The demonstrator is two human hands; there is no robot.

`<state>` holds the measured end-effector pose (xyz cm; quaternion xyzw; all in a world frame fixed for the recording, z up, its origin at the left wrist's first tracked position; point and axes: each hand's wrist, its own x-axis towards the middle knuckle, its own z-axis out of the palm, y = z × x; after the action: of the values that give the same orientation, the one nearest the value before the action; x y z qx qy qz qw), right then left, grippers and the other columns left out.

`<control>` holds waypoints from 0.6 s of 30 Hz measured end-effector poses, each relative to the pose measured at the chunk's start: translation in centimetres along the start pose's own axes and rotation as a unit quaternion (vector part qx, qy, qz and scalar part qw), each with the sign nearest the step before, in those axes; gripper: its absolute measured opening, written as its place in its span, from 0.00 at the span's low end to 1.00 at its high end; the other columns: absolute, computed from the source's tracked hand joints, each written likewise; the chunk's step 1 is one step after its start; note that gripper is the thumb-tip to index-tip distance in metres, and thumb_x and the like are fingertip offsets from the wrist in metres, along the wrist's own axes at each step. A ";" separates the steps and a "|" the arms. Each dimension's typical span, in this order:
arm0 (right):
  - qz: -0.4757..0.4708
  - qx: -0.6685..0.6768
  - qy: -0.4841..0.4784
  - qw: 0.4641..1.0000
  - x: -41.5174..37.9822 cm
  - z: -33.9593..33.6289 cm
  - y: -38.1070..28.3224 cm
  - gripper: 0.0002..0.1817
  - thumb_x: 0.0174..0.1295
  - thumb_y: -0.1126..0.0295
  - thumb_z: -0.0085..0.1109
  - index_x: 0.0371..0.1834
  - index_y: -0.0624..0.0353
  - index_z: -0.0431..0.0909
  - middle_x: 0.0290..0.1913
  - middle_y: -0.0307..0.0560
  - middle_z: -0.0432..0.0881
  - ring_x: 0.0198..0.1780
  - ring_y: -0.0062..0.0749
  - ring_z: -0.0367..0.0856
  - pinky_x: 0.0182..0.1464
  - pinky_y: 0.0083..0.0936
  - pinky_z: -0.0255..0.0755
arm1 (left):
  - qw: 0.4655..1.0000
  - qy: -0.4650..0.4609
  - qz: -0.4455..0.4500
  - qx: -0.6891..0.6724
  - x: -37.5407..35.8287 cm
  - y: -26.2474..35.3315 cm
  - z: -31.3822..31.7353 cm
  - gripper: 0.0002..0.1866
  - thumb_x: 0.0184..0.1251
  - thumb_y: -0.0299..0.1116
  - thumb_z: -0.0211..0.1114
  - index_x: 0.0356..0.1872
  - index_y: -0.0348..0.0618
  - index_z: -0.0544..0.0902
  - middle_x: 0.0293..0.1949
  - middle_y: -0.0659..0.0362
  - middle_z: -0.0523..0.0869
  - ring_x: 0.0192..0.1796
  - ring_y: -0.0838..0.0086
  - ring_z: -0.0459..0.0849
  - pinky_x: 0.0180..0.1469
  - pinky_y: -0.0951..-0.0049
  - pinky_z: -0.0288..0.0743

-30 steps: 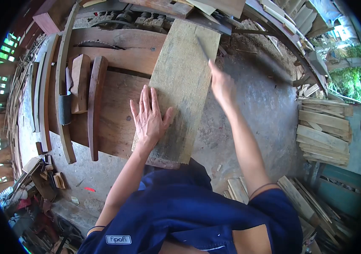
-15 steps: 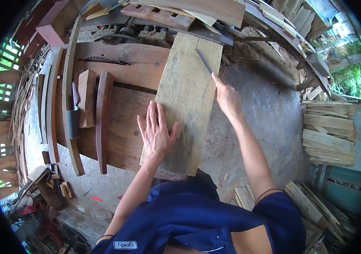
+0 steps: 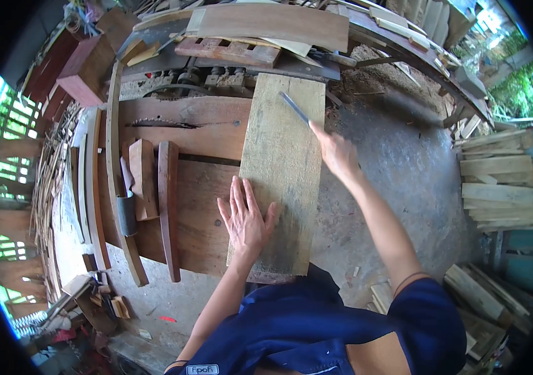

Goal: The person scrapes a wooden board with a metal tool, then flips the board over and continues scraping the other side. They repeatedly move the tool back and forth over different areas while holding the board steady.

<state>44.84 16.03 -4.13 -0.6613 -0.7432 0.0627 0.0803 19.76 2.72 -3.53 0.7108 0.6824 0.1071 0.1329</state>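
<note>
A wide pale rough-sawn board (image 3: 283, 162) lies lengthwise in front of me on a brown wooden work surface (image 3: 207, 209). Flat on its near left edge rests my left hand (image 3: 246, 219), fingers spread and pointing away from me. My right hand (image 3: 339, 156) is closed round the near end of a narrow dark-grey metal strip (image 3: 294, 107), which looks like a file or a saw blade. The strip slants across the far part of the board, its free end toward the far left. My right palm is just past the board's right edge, over the floor.
A toothed circular saw blade (image 3: 161, 124) pokes through a slot left of the board. Nearby lie a curved dark-red wooden piece (image 3: 169, 209), a wood block (image 3: 144, 178) and a grey cylinder (image 3: 126, 214). Stacked planks (image 3: 500, 181) stand at right; machinery (image 3: 191, 76) sits beyond.
The camera view has tilted, so the scene sits lower in the picture. My right hand and the metal strip have shifted slightly left and away over the board; my left hand stays put on it.
</note>
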 end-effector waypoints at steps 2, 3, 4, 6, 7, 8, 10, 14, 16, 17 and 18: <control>-0.008 -0.001 0.039 0.999 4.9 0.2 2.2 0.25 0.78 0.68 0.46 0.77 0.37 0.69 0.19 0.44 0.78 0.15 0.25 0.76 0.11 0.28 0.65 | 1.000 0.001 0.003 -0.002 -0.1 0.1 0.2 0.46 0.74 0.57 0.55 0.80 0.32 0.52 0.81 0.40 0.51 0.83 0.52 0.50 0.80 0.39 0.35; -0.002 0.002 0.043 0.999 7.1 1.2 3.4 0.25 0.78 0.68 0.46 0.77 0.37 0.69 0.19 0.44 0.78 0.15 0.25 0.76 0.11 0.28 0.65 | 1.000 0.001 0.009 0.002 -0.2 0.1 0.3 0.46 0.74 0.57 0.55 0.80 0.32 0.52 0.81 0.40 0.51 0.83 0.52 0.50 0.80 0.39 0.35; -0.016 -0.046 0.098 0.994 9.5 2.8 4.6 0.25 0.78 0.70 0.45 0.76 0.37 0.69 0.19 0.44 0.78 0.15 0.25 0.76 0.11 0.28 0.65 | 1.000 0.000 0.008 -0.001 -0.2 0.1 0.2 0.46 0.75 0.57 0.54 0.80 0.31 0.52 0.81 0.39 0.51 0.83 0.52 0.51 0.80 0.39 0.36; -0.024 -0.091 0.159 0.983 10.1 2.8 4.2 0.25 0.78 0.71 0.43 0.76 0.38 0.70 0.19 0.44 0.79 0.14 0.25 0.76 0.10 0.28 0.65 | 1.000 0.010 0.006 -0.003 -0.2 0.1 0.1 0.46 0.74 0.57 0.55 0.79 0.31 0.54 0.81 0.40 0.53 0.83 0.54 0.51 0.80 0.37 0.36; 0.006 -0.049 0.103 0.993 8.5 1.6 2.6 0.26 0.77 0.72 0.44 0.76 0.38 0.70 0.18 0.43 0.78 0.13 0.25 0.75 0.10 0.29 0.65 | 1.000 0.014 0.011 -0.001 -0.3 0.1 0.1 0.46 0.74 0.57 0.55 0.79 0.31 0.54 0.81 0.40 0.53 0.83 0.54 0.51 0.80 0.37 0.36; 0.032 -0.007 0.047 0.998 7.0 0.8 1.2 0.27 0.76 0.74 0.45 0.76 0.38 0.70 0.18 0.43 0.78 0.12 0.26 0.74 0.09 0.30 0.65 | 1.000 0.013 0.011 -0.006 -0.2 0.1 0.0 0.46 0.74 0.57 0.55 0.79 0.31 0.54 0.81 0.40 0.53 0.83 0.54 0.51 0.80 0.37 0.36; -0.017 0.010 0.025 1.000 2.1 0.9 -0.2 0.32 0.74 0.75 0.49 0.80 0.36 0.64 0.18 0.44 0.78 0.11 0.25 0.73 0.10 0.29 0.66 | 1.000 0.003 0.007 -0.006 -0.1 0.1 0.0 0.46 0.74 0.57 0.55 0.79 0.31 0.53 0.81 0.39 0.52 0.83 0.54 0.50 0.80 0.36 0.36; -0.001 -0.004 -0.010 1.000 2.7 0.2 0.0 0.32 0.75 0.76 0.47 0.79 0.30 0.65 0.21 0.47 0.80 0.17 0.28 0.78 0.14 0.30 0.72 | 1.000 0.002 0.007 -0.007 -0.1 0.0 0.0 0.46 0.74 0.57 0.55 0.79 0.30 0.53 0.81 0.39 0.52 0.83 0.54 0.50 0.80 0.37 0.36; 0.028 0.008 0.004 1.000 8.2 1.2 1.8 0.32 0.75 0.75 0.46 0.79 0.29 0.64 0.23 0.47 0.82 0.16 0.26 0.77 0.14 0.28 0.72 | 1.000 0.000 0.009 -0.005 -0.1 0.0 0.3 0.46 0.74 0.58 0.54 0.79 0.30 0.53 0.81 0.39 0.52 0.83 0.54 0.50 0.80 0.37 0.36; 0.030 0.010 0.006 0.999 9.7 1.6 2.3 0.32 0.75 0.75 0.46 0.79 0.29 0.64 0.23 0.47 0.82 0.16 0.26 0.77 0.14 0.28 0.72 | 1.000 0.003 0.007 -0.002 -0.1 -0.1 0.3 0.46 0.74 0.58 0.54 0.80 0.31 0.53 0.81 0.39 0.52 0.83 0.54 0.50 0.80 0.37 0.36; 0.026 -0.018 0.027 0.999 11.2 1.8 2.4 0.29 0.77 0.72 0.44 0.78 0.32 0.65 0.30 0.51 0.85 0.17 0.27 0.79 0.15 0.30 0.74 | 1.000 0.005 0.010 0.002 0.1 -0.1 0.2 0.46 0.74 0.58 0.54 0.80 0.31 0.53 0.81 0.39 0.52 0.83 0.54 0.50 0.80 0.37 0.36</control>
<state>45.56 27.47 -5.96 -0.6834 -0.7241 0.0337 0.0864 19.71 2.79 -3.73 0.7174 0.6759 0.1112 0.1270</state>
